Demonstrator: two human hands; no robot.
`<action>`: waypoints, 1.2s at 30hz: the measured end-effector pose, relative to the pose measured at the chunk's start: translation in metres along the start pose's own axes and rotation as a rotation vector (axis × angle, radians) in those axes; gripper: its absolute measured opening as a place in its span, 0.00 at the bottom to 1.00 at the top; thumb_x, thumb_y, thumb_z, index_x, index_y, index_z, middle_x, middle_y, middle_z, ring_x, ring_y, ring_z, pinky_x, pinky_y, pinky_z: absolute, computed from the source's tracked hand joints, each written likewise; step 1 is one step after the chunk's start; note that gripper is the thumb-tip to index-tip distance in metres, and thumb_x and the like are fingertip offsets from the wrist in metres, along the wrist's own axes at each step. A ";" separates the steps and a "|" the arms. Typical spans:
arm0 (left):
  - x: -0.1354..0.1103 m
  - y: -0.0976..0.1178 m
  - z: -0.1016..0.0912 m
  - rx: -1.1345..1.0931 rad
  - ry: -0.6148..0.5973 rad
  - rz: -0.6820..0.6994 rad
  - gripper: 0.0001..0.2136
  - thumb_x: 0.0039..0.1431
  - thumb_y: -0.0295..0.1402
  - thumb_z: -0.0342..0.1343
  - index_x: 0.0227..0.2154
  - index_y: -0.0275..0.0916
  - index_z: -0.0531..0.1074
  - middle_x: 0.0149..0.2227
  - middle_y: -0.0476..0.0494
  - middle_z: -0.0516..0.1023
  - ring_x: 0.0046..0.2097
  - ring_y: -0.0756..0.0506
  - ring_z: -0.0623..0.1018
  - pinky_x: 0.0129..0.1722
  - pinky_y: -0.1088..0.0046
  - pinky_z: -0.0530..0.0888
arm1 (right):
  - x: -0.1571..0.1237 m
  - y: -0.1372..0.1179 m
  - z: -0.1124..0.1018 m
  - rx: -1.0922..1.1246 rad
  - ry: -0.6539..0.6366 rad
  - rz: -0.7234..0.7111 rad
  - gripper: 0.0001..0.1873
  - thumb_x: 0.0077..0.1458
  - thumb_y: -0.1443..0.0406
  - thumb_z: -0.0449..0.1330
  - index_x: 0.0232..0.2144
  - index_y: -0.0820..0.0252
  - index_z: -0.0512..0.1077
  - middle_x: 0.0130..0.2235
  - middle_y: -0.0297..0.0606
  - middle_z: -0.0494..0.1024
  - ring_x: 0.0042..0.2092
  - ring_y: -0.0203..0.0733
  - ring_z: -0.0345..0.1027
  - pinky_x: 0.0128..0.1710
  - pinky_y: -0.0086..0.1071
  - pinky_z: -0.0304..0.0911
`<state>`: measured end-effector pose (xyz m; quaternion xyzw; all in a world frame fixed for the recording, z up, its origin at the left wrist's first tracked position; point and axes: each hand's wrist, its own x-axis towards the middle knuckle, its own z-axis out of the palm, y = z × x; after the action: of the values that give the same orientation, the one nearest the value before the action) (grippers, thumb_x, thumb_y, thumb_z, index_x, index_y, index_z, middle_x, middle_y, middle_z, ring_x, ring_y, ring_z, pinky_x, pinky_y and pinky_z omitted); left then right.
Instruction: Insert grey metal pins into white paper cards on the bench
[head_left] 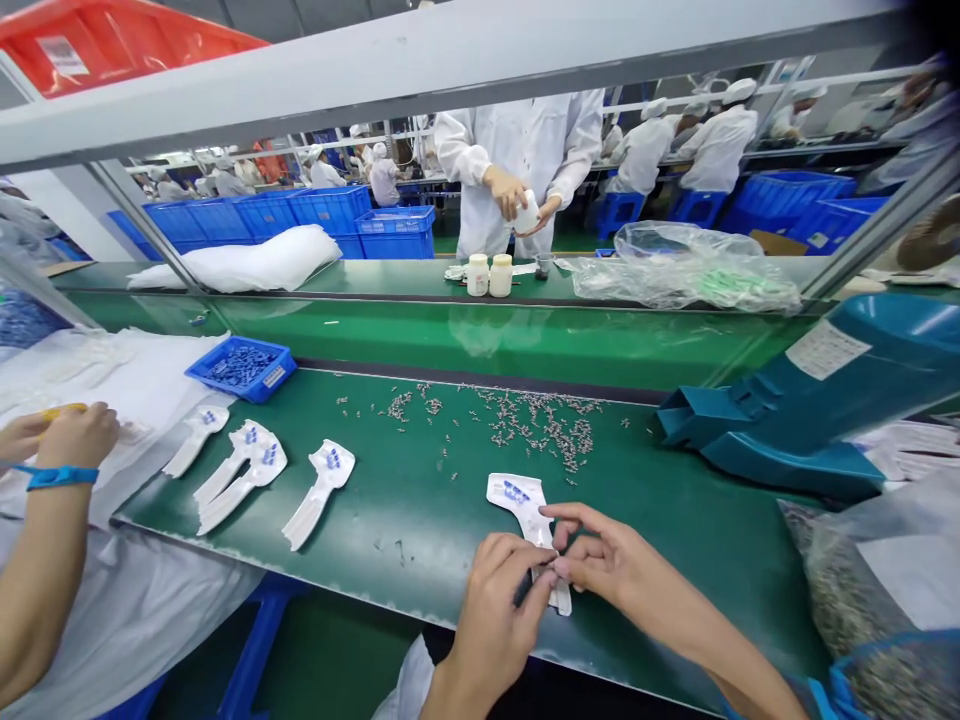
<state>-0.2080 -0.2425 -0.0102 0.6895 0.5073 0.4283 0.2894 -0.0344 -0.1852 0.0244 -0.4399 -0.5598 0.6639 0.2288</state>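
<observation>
White plastic part (pixel 519 498) with blue inserts lies on the green bench (pixel 420 520) near the front edge, about centre. Both hands pinch its narrow stem: left hand (pixel 491 605) has its fingers closed on it from the left, right hand (pixel 611 565) nips it with narrow fingertips from the right. Small metal pins (pixel 540 425) are scattered mid-bench, just behind. Spare white parts (pixel 322 485) lie front-left. Blue tray (pixel 241 368) sits at the back-left corner, teal chute (pixel 810 410) at the right edge. Co-worker's hand (pixel 75 435) is past the left edge.
</observation>
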 end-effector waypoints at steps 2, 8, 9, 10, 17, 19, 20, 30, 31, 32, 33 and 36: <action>0.000 -0.001 -0.001 -0.010 0.019 -0.018 0.05 0.65 0.28 0.54 0.38 0.42 0.75 0.36 0.43 0.77 0.40 0.44 0.75 0.40 0.67 0.72 | 0.003 0.001 0.000 0.015 0.000 0.004 0.28 0.52 0.51 0.66 0.52 0.57 0.69 0.39 0.36 0.70 0.33 0.36 0.68 0.36 0.30 0.67; 0.004 -0.007 -0.003 0.087 0.211 -0.013 0.04 0.63 0.27 0.54 0.35 0.40 0.73 0.33 0.44 0.77 0.38 0.45 0.76 0.38 0.68 0.71 | 0.012 0.011 0.005 -0.045 0.070 0.044 0.24 0.52 0.47 0.64 0.41 0.60 0.74 0.30 0.34 0.72 0.33 0.39 0.68 0.35 0.31 0.66; 0.004 -0.008 -0.003 0.115 0.242 0.001 0.04 0.63 0.27 0.55 0.35 0.40 0.73 0.33 0.44 0.77 0.37 0.45 0.76 0.38 0.68 0.71 | 0.013 0.012 0.006 -0.054 0.066 0.043 0.23 0.53 0.47 0.63 0.39 0.60 0.74 0.29 0.34 0.72 0.32 0.39 0.68 0.34 0.31 0.65; 0.004 -0.009 -0.002 0.143 0.262 0.022 0.04 0.63 0.26 0.55 0.35 0.40 0.73 0.33 0.44 0.77 0.37 0.45 0.76 0.38 0.68 0.71 | 0.015 0.014 0.007 -0.051 0.058 0.038 0.22 0.53 0.47 0.63 0.37 0.61 0.74 0.29 0.34 0.73 0.32 0.38 0.67 0.33 0.30 0.64; 0.004 -0.009 0.000 0.225 0.253 0.122 0.04 0.63 0.26 0.54 0.34 0.39 0.72 0.31 0.45 0.76 0.37 0.46 0.76 0.39 0.68 0.72 | 0.017 0.010 0.007 -0.028 0.011 0.025 0.18 0.55 0.51 0.62 0.34 0.60 0.72 0.30 0.34 0.73 0.33 0.38 0.67 0.34 0.30 0.63; 0.004 -0.011 0.000 0.240 0.193 0.115 0.03 0.64 0.27 0.55 0.37 0.40 0.73 0.35 0.43 0.77 0.42 0.44 0.77 0.44 0.66 0.73 | 0.015 0.005 0.004 -0.112 0.007 0.027 0.16 0.57 0.52 0.60 0.33 0.59 0.71 0.30 0.34 0.73 0.33 0.39 0.67 0.34 0.30 0.62; 0.004 -0.012 -0.001 0.258 0.151 0.103 0.05 0.64 0.29 0.56 0.41 0.40 0.73 0.40 0.41 0.78 0.47 0.42 0.76 0.47 0.63 0.73 | 0.015 0.002 0.002 -0.190 0.011 0.027 0.14 0.58 0.53 0.59 0.33 0.58 0.71 0.30 0.34 0.74 0.33 0.39 0.67 0.34 0.30 0.62; 0.004 -0.019 0.001 0.465 -0.141 0.014 0.26 0.62 0.43 0.58 0.59 0.37 0.63 0.65 0.35 0.62 0.67 0.32 0.58 0.61 0.48 0.63 | 0.018 -0.022 -0.001 -0.780 -0.009 0.046 0.09 0.59 0.61 0.53 0.30 0.56 0.71 0.29 0.35 0.75 0.31 0.41 0.67 0.31 0.31 0.57; 0.004 -0.019 0.001 0.470 -0.142 0.013 0.27 0.62 0.44 0.57 0.60 0.37 0.63 0.66 0.35 0.62 0.68 0.33 0.58 0.61 0.48 0.63 | 0.019 -0.024 0.000 -0.787 -0.011 0.056 0.09 0.59 0.62 0.53 0.30 0.56 0.70 0.29 0.35 0.75 0.32 0.41 0.67 0.30 0.31 0.57; 0.004 -0.019 0.001 0.473 -0.142 0.010 0.27 0.62 0.44 0.57 0.60 0.38 0.63 0.66 0.36 0.62 0.68 0.33 0.58 0.61 0.49 0.63 | 0.019 -0.025 0.001 -0.792 -0.013 0.063 0.08 0.59 0.62 0.53 0.29 0.56 0.70 0.29 0.35 0.75 0.32 0.41 0.67 0.30 0.31 0.56; 0.003 -0.019 0.001 0.476 -0.143 0.007 0.27 0.62 0.44 0.57 0.60 0.38 0.63 0.66 0.36 0.62 0.68 0.33 0.58 0.61 0.49 0.63 | 0.020 -0.026 0.001 -0.793 -0.017 0.066 0.08 0.59 0.62 0.53 0.29 0.56 0.69 0.29 0.35 0.75 0.31 0.41 0.67 0.30 0.31 0.56; 0.003 -0.020 0.002 0.473 -0.141 0.001 0.27 0.61 0.44 0.58 0.60 0.39 0.63 0.66 0.37 0.62 0.68 0.33 0.58 0.61 0.49 0.64 | 0.020 -0.026 0.002 -0.779 -0.038 0.063 0.08 0.60 0.62 0.53 0.30 0.56 0.69 0.29 0.34 0.76 0.31 0.41 0.67 0.30 0.31 0.56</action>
<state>-0.2149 -0.2332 -0.0268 0.7665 0.5717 0.2483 0.1546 -0.0514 -0.1635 0.0423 -0.4986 -0.7601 0.4165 0.0137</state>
